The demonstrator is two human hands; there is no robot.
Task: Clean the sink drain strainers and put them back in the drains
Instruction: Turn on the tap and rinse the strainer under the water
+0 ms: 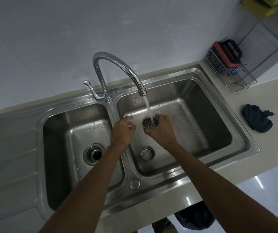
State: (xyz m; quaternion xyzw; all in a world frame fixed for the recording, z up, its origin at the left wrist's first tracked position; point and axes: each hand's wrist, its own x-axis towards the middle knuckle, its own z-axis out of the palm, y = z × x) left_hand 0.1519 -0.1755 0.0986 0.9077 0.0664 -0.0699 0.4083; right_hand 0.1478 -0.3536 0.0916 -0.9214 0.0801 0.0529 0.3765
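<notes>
Sitting on the pale counter (236, 105) right of the stainless steel double sink (168, 180) are a crumpled dark green cloth (257, 118) and a wire rack (236, 81). Water (147, 106) from the curved chrome faucet (118, 64) pours into a perforated round metal strainer (150, 126), gripped by the right hand (161, 132) above the right basin (202, 118); the left hand (122, 130) hovers beside it, fingers relaxed, empty.

Left grip (123, 127) hovers relaxed and empty; right grip (161, 130) curls, clasping.

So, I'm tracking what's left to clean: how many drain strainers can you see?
2: one strainer held in the right hand under the tap, a second strainer on the right basin floor.
</notes>
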